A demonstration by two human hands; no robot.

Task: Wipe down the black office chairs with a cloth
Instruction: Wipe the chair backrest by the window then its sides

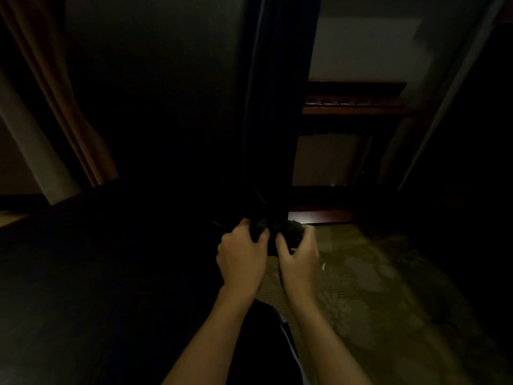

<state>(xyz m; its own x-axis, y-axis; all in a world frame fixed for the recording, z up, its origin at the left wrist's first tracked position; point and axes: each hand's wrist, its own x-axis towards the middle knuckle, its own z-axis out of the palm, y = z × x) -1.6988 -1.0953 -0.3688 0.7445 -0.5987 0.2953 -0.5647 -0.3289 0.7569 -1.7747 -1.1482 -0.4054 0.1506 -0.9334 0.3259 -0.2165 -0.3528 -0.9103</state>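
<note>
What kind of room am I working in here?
Probably a dim, carpeted office or hotel-style room: patterned carpet, a curtain and dark wooden furniture. Both hands grip a dark cloth.
</note>
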